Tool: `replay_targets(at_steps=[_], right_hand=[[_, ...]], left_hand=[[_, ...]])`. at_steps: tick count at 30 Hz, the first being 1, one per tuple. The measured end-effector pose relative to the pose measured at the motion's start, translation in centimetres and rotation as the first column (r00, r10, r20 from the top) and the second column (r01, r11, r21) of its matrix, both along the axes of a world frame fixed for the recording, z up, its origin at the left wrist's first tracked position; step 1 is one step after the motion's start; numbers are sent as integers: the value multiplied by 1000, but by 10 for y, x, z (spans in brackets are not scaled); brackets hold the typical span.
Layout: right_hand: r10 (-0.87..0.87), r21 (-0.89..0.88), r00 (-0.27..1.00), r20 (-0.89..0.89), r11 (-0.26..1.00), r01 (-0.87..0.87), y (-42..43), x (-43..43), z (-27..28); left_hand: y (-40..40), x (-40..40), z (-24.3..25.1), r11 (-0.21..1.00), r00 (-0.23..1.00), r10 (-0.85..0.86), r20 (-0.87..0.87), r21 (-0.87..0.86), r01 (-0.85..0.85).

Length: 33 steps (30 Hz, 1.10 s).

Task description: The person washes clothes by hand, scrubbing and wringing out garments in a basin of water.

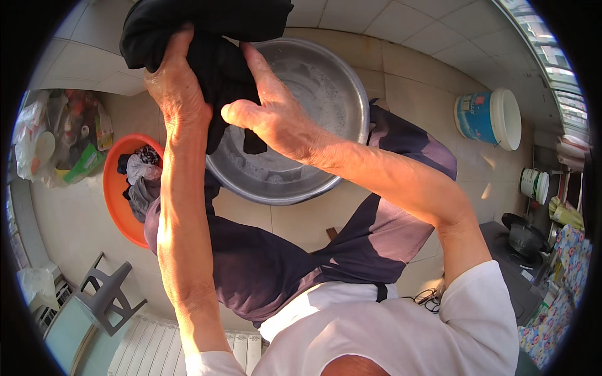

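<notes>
A black cloth garment (221, 70) hangs over the left part of a large round metal basin (350, 89) that holds cloudy, sudsy water (282, 160). My left hand (176, 89) grips the garment, its fingers partly hidden by the folds. My right hand (275, 115) is at the garment's right side, above the basin, with thumb and forefinger spread apart; its other fingers are hidden, so whether it grips the cloth cannot be told. An orange plastic basin (113, 197) with crumpled grey, white and dark clothes (141, 181) stands on the floor beside my left knee.
Plastic bags with assorted things (61, 136) lie at the far left. A grey plastic stool (106, 291) lies tipped at the lower left. A white and blue bucket (487, 117) lies on its side at the right, with a smaller bucket (534, 185) and a black pot (524, 239) beyond.
</notes>
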State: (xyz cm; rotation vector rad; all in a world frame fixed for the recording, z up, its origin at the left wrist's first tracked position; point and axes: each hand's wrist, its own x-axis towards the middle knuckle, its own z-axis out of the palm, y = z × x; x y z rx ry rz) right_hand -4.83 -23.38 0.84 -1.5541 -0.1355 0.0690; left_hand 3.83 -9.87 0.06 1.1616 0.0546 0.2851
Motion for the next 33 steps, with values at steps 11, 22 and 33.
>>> replay_targets(at_steps=[11, 22, 33], right_hand=[[147, 525, 763, -630, 804, 279, -35, 37, -9], [678, 771, 605, -417, 617, -160, -53, 9, -16], [655, 659, 595, -466, 706, -260, -56, -4, 19]], left_hand=[[11, -20, 47, 892, 988, -58, -141, -452, -12], [8, -22, 40, 909, 986, -10, -167, -413, -61], [57, -28, 8, 905, 996, -91, -10, -419, 78]])
